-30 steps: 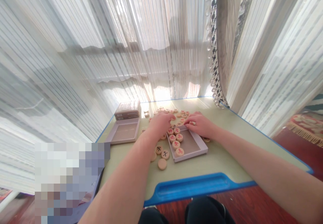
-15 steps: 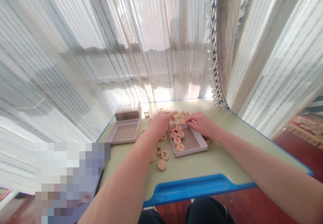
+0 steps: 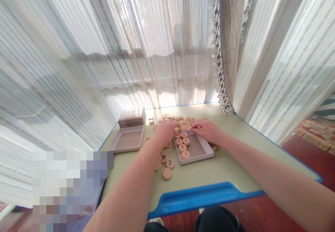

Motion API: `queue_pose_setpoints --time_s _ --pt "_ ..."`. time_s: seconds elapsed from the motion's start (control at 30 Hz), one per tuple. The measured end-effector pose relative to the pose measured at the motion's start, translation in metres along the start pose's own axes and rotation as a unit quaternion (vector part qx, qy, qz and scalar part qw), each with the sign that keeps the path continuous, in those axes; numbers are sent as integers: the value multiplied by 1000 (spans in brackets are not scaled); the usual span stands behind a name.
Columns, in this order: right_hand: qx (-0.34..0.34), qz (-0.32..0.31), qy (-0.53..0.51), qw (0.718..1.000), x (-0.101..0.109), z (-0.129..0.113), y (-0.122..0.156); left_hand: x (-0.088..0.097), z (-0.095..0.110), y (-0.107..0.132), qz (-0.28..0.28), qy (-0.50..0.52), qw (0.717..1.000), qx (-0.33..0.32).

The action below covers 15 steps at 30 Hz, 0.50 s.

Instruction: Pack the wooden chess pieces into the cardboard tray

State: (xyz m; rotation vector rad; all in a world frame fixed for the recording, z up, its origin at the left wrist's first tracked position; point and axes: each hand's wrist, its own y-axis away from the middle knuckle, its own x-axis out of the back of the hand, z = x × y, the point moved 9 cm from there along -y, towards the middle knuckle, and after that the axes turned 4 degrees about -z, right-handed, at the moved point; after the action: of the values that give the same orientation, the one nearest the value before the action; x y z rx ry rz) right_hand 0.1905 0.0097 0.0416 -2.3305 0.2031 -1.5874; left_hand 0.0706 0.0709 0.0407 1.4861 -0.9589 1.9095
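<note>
A shallow white box tray [image 3: 202, 150] lies on the pale green table [image 3: 227, 169]. Several round wooden chess pieces [image 3: 182, 144] with red marks sit in a column along its left side. My left hand [image 3: 163, 132] rests at the tray's far left corner, fingers curled down over pieces there. My right hand [image 3: 206, 131], with a ring on it, lies at the tray's far edge, fingers pressed together and pointing left. What either hand holds is hidden. Loose pieces [image 3: 167, 163] lie left of the tray, and more pieces [image 3: 183, 119] are scattered beyond the hands.
A second shallow tray [image 3: 128, 142] lies at the left, with a brown box [image 3: 131, 117] behind it. The table has a blue rim with a groove [image 3: 199, 197] at the near edge. Sheer curtains [image 3: 117, 50] hang close behind and to the sides.
Both hands stay at the far end of the tray; the right hand's fingers have shifted slightly along the far edge. The view has drifted a little.
</note>
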Motion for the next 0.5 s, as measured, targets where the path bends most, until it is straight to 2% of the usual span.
queue_pose_setpoints --time_s 0.1,0.17,0.27,0.4,0.5 --pt "0 0 0 1000 0 0 0 -1 9 1 -10 42 998 -39" --pt "1 0 0 1000 -1 1 0 -4 11 1 -27 54 997 -41" --pt "2 -4 1 1000 -3 2 -1 -7 7 1 -49 46 998 -11" --pt "-1 -5 3 1000 -2 1 0 -4 -5 2 -46 45 997 42" --pt "-1 -4 -1 1000 -1 0 1 -4 -11 2 -42 48 997 54"
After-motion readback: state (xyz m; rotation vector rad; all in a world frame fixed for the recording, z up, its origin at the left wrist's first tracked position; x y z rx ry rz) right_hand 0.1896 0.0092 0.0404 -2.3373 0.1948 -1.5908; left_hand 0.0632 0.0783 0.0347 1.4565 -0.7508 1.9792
